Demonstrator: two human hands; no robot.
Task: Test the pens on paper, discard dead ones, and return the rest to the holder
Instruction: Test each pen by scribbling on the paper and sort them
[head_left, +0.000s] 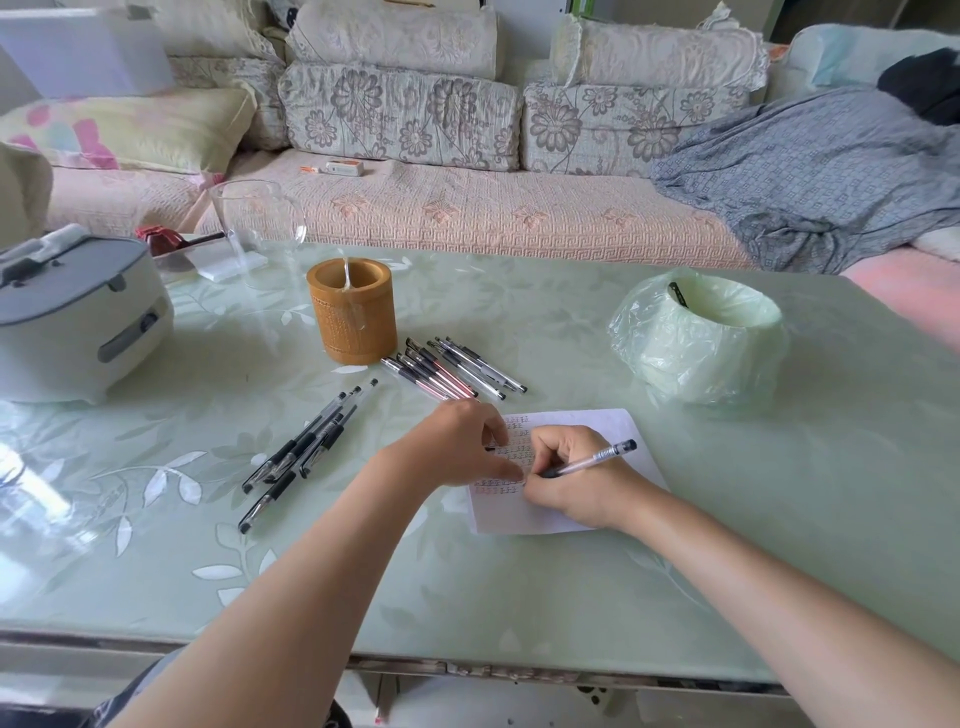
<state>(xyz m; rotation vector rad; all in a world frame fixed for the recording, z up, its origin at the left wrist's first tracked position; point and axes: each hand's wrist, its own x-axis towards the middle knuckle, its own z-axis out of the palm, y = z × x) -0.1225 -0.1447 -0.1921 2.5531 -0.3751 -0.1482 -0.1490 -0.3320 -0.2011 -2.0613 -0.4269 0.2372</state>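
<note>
Right hand (566, 480) grips a pen (592, 460), writing on the marked paper (615, 431); left hand (452, 447) steadies the sheet, its grip unclear. Loose pens (452, 370) lie by the seemingly empty holder (350, 317), more pens (298, 449) nearer on the table (519, 571): about midway.

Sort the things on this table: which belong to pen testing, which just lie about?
Job: white scribbled paper sheet; clear plastic pen in right hand; black-gripped pens lying left; mixed pens beside holder; brown bamboo cylinder holder; green bag-lined bin.
Lying about: grey-white lidded appliance; clear glass jug.
</note>
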